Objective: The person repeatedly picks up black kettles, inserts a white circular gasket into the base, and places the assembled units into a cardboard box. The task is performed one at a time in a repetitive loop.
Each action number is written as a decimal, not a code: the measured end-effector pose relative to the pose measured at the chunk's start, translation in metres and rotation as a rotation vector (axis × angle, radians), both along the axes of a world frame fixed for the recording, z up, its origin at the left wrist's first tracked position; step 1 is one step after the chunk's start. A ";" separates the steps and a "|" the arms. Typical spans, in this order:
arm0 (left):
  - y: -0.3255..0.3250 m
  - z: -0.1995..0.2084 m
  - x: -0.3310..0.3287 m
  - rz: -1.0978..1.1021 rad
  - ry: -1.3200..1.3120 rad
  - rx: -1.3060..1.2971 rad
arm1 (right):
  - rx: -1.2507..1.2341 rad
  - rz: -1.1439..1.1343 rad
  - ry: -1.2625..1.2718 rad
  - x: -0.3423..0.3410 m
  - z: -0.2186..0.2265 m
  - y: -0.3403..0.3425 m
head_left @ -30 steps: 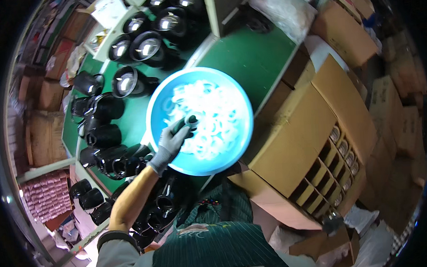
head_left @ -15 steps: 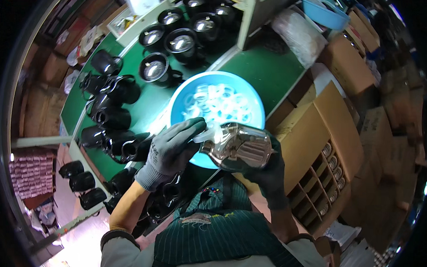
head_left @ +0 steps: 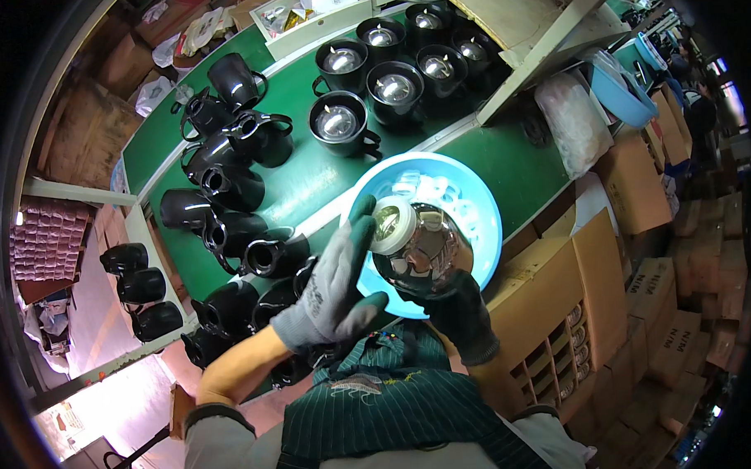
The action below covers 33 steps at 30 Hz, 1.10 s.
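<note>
At four o'clock, a divided cardboard box (head_left: 551, 286) holds round-ended vessels (head_left: 580, 353). Centrally, a blue basin (head_left: 489, 243) holds white rings (head_left: 466, 211). At twelve, black pots (head_left: 396, 91) contain silvery domes (head_left: 393, 88). Above the basin, the right hand (head_left: 461, 314) grips a silvery vessel (head_left: 438, 253); the left hand (head_left: 332, 286), fingers spread, stands at nine o'clock beside its white collar (head_left: 408, 223).

Flask (head_left: 436, 255): mirror-bright, smooth; glass or metal, cannot tell which.
Ring (head_left: 405, 228): smooth, translucent plastic.
Left glove (head_left: 326, 292): matt knitted cloth, partly coated.
Right glove (head_left: 461, 318): matt, knitted at the wrist.
Basin (head_left: 495, 245): smooth plastic, soft sheen.
Left-side jugs (head_left: 266, 142): smooth, high gloss.
Worktop (head_left: 464, 167): smooth, lightly glossy.
Right-hand carton (head_left: 602, 280): matt cardboard.
Far bag (head_left: 571, 116): crinkled plastic film.
Apron (head_left: 382, 424): matt cloth.
</note>
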<state>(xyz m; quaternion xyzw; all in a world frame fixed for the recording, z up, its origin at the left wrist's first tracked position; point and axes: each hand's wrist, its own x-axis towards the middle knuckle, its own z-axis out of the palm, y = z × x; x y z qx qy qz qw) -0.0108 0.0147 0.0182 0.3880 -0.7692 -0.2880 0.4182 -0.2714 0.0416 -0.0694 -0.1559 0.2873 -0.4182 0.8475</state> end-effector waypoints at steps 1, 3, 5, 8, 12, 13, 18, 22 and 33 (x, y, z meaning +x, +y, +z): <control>-0.005 -0.003 0.004 0.007 -0.005 0.023 | 0.026 0.001 -0.055 0.011 0.004 -0.005; -0.018 -0.006 0.015 0.020 0.017 0.122 | 0.013 0.005 -0.137 0.021 -0.006 -0.012; -0.039 -0.019 0.035 0.032 -0.019 0.205 | -0.019 -0.013 -0.077 0.031 -0.013 -0.021; -0.067 -0.040 0.045 0.023 -0.082 0.246 | 0.135 -0.064 -0.115 0.044 -0.021 -0.039; -0.145 -0.110 0.096 0.379 0.020 0.028 | 0.138 -0.146 -0.347 0.049 -0.071 -0.045; -0.175 -0.110 0.122 0.562 -0.191 -0.015 | 0.156 -0.132 -0.287 0.045 -0.074 -0.051; -0.232 -0.147 0.271 0.667 -1.091 0.563 | 0.028 -0.036 -0.457 0.047 -0.102 -0.076; -0.183 -0.069 0.240 0.902 -0.686 0.184 | 0.112 -0.062 -0.319 0.060 -0.095 -0.092; -0.066 0.067 0.102 0.153 -0.273 0.042 | -0.293 0.091 0.083 0.087 -0.078 -0.060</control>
